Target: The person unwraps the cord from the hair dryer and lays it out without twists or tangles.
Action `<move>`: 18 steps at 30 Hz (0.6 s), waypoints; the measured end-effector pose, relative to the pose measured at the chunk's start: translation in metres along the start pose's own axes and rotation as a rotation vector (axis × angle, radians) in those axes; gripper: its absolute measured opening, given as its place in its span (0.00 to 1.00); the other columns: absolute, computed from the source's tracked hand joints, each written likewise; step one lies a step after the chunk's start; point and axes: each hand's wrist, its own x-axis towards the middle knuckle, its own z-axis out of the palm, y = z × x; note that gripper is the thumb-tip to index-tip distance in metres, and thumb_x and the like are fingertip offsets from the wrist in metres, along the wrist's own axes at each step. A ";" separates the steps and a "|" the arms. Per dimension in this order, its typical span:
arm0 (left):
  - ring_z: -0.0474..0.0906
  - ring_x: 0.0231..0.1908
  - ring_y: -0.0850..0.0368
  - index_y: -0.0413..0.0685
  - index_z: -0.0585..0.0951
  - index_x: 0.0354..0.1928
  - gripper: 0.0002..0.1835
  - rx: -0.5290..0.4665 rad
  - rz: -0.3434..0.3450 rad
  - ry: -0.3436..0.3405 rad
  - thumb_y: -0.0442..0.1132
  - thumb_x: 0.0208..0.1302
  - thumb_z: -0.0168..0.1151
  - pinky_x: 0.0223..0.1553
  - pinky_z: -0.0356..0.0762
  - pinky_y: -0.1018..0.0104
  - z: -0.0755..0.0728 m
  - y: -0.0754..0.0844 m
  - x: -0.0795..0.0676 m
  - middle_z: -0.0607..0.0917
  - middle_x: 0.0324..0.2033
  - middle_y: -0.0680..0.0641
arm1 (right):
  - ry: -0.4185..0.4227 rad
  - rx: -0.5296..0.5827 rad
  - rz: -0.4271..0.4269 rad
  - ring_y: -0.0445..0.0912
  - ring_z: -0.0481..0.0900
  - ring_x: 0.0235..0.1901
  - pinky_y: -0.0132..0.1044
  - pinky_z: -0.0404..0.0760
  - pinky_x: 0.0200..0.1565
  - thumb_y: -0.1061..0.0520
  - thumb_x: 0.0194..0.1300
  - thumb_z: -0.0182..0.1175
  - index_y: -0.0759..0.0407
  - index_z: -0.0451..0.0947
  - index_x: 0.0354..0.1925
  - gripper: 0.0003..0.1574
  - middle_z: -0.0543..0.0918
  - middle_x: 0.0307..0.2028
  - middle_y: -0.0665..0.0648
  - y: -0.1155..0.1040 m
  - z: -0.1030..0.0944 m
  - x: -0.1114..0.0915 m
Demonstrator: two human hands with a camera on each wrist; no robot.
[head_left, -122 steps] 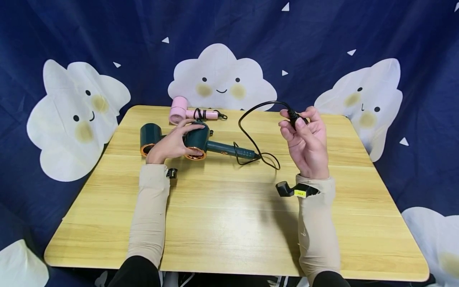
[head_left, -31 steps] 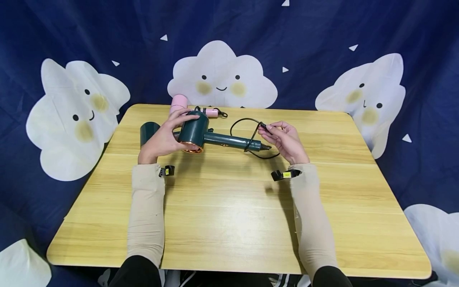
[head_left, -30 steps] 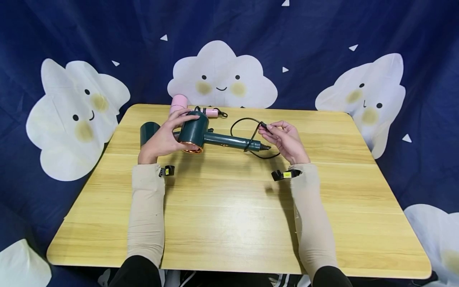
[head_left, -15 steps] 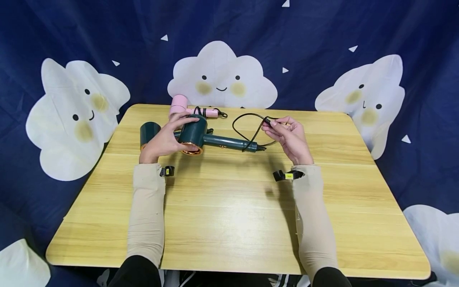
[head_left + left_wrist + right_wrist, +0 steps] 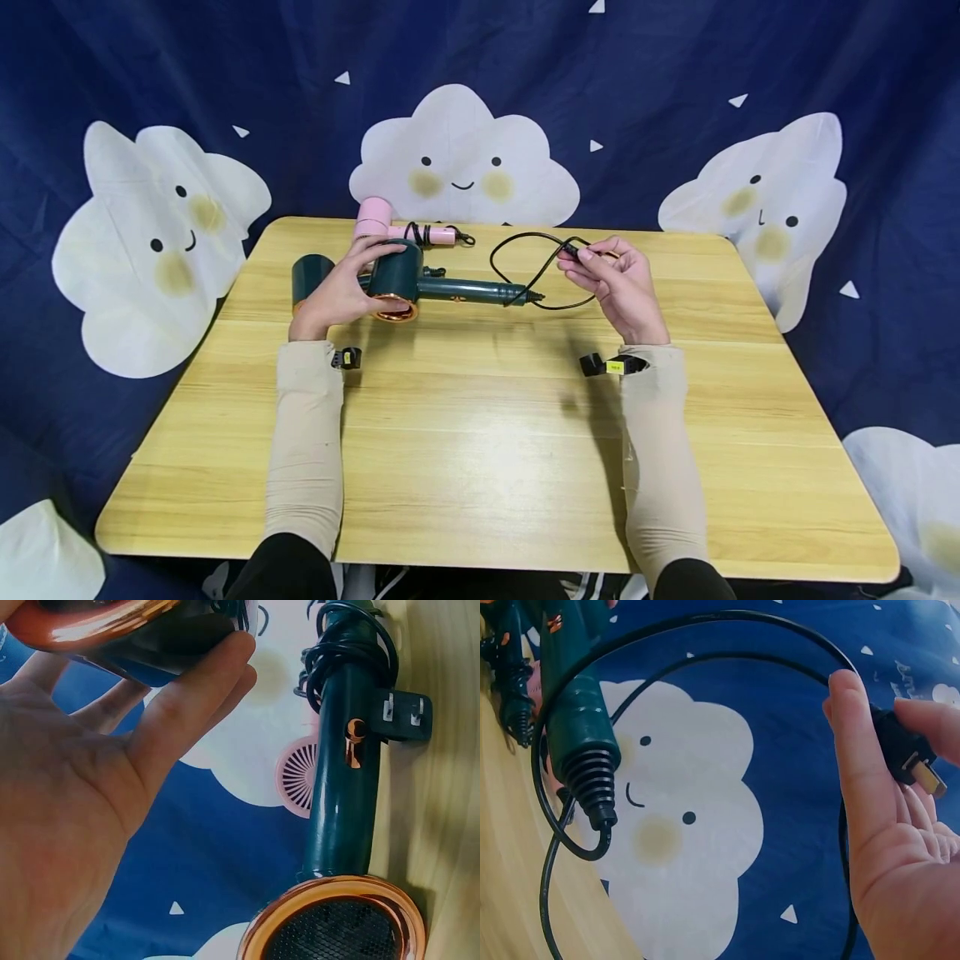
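My left hand point(image 5: 337, 293) grips the barrel of a dark green hair dryer point(image 5: 474, 290) with a copper-coloured rim, holding it above the table. Its handle points right. In the right wrist view its black cord point(image 5: 727, 616) leaves the handle's ribbed end and crosses over the front of the handle. My right hand point(image 5: 628, 287) pinches the two-pin plug point(image 5: 901, 746) between thumb and fingers, right of the handle end. Behind my left hand a second green hair dryer point(image 5: 341, 787) lies on the table, its cord wound round the handle; in the head view it is partly hidden.
A pink hair dryer point(image 5: 423, 236) with a wrapped black cord lies near the table's back edge. The wooden table point(image 5: 480, 467) has rounded corners. A dark blue curtain point(image 5: 637, 83) with white clouds hangs behind and beside it.
Since the earliest frame the green dryer has been lifted, and my right hand has come left and lower with the plug. Over the last second that hand drifts slightly right, the dryer slightly left.
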 end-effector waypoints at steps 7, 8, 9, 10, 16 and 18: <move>0.62 0.65 0.46 0.59 0.71 0.68 0.47 -0.012 0.000 0.005 0.40 0.42 0.83 0.66 0.62 0.36 -0.001 0.000 -0.001 0.61 0.72 0.46 | 0.006 0.052 -0.038 0.55 0.89 0.38 0.41 0.85 0.44 0.71 0.64 0.60 0.68 0.72 0.39 0.06 0.87 0.38 0.72 -0.004 -0.002 -0.001; 0.62 0.65 0.45 0.59 0.71 0.68 0.47 -0.015 -0.004 0.005 0.39 0.42 0.83 0.67 0.62 0.36 -0.001 -0.001 -0.001 0.61 0.72 0.46 | 0.009 0.066 -0.046 0.55 0.89 0.38 0.41 0.85 0.44 0.71 0.64 0.60 0.68 0.73 0.39 0.06 0.87 0.38 0.73 -0.004 -0.003 -0.001; 0.62 0.65 0.46 0.61 0.71 0.68 0.47 -0.011 -0.003 0.007 0.41 0.42 0.83 0.67 0.62 0.37 -0.001 -0.007 0.000 0.61 0.72 0.46 | 0.011 0.078 -0.052 0.55 0.89 0.38 0.41 0.85 0.44 0.71 0.64 0.60 0.68 0.73 0.39 0.06 0.87 0.38 0.73 -0.005 -0.004 -0.001; 0.63 0.65 0.46 0.60 0.72 0.68 0.47 -0.008 -0.009 0.008 0.41 0.42 0.83 0.67 0.62 0.37 -0.001 -0.007 0.000 0.61 0.72 0.47 | 0.009 0.094 -0.057 0.56 0.89 0.38 0.41 0.85 0.43 0.72 0.64 0.60 0.69 0.73 0.39 0.05 0.87 0.38 0.74 -0.005 -0.005 -0.001; 0.60 0.69 0.44 0.61 0.72 0.68 0.46 0.014 -0.054 0.031 0.44 0.43 0.83 0.66 0.62 0.36 -0.004 -0.009 -0.005 0.61 0.72 0.46 | 0.003 0.091 -0.066 0.55 0.90 0.37 0.39 0.86 0.41 0.71 0.65 0.59 0.68 0.73 0.38 0.04 0.87 0.38 0.74 -0.009 -0.010 -0.004; 0.59 0.70 0.43 0.62 0.71 0.68 0.47 0.014 -0.062 0.040 0.44 0.43 0.82 0.65 0.63 0.36 -0.005 -0.011 -0.005 0.60 0.73 0.46 | -0.018 0.092 -0.055 0.55 0.90 0.37 0.39 0.86 0.41 0.71 0.66 0.59 0.68 0.73 0.38 0.03 0.87 0.38 0.73 -0.011 -0.011 -0.005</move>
